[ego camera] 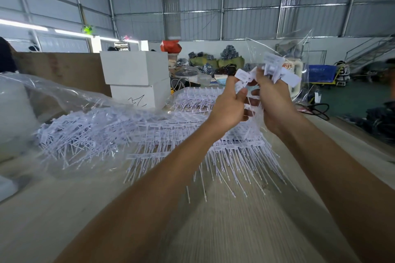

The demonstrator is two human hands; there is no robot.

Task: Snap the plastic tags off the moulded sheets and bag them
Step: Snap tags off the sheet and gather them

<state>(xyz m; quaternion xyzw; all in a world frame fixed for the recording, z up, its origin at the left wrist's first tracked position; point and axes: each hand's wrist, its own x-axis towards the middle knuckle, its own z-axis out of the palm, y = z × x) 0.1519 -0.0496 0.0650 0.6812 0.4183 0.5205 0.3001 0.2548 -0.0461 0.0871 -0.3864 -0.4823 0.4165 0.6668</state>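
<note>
Tags (275,72) sit bunched up in the air, white and thin; they look light and bendy, so hold the flat heads; the left hand (228,104) and right hand (273,100) both curl tight around them; a clear bag (299,49) hangs just behind; more tags (192,134) lie on the table (213,230).

You can read almost nothing here. The lower white box (140,95), near the far edge of the table (85,209), carries a black handwritten scrawl on its front face, too loose for you to make out as letters. The white tags (275,70) in your hands bear faint print, too blurred to read. The blue crate (321,71) far off shows pale lettering, also illegible.
</note>
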